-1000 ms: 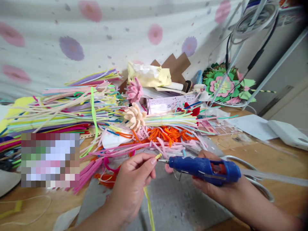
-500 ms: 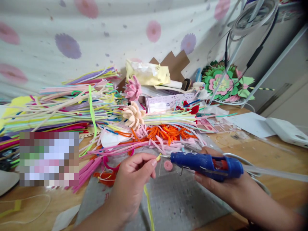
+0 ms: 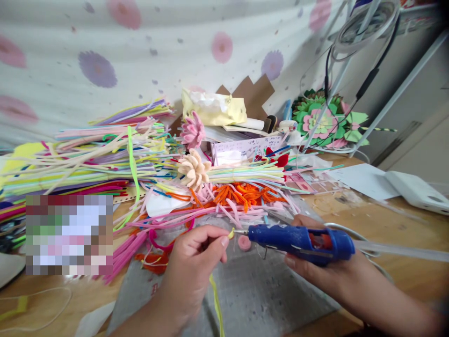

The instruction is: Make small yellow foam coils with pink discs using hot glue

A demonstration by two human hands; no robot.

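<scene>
1. Left hand (image 3: 201, 262): thumb and forefinger pinch the curled end of a yellow chenille stem (image 3: 231, 233); a yellow length hangs below, towards six o'clock, seemingly the same piece.
2. Right hand (image 3: 326, 274): wrapped around a blue hot-glue gun (image 3: 298, 241), a clear glue stick (image 3: 396, 250) jutting from its back towards three o'clock.
3. The step looks like gluing that end: the nozzle sits at its three o'clock, though contact is too small to confirm. The next move calls for a steady pinch, with fingertips clear of hot metal.
4. Below lies a grey cutting mat (image 3: 259, 285) on a wooden table (image 3: 414, 229); a pink coil (image 3: 244, 242) rests at the stem end's four o'clock.
5. From the left hand, chenille bundles (image 3: 77, 173) spread at ten o'clock, a beige flower (image 3: 194, 171) at twelve.
6. Beyond, a flower-patterned cloth (image 3: 168, 47) hangs at twelve; green paper flowers (image 3: 321, 119) stand at two o'clock of the view.
</scene>
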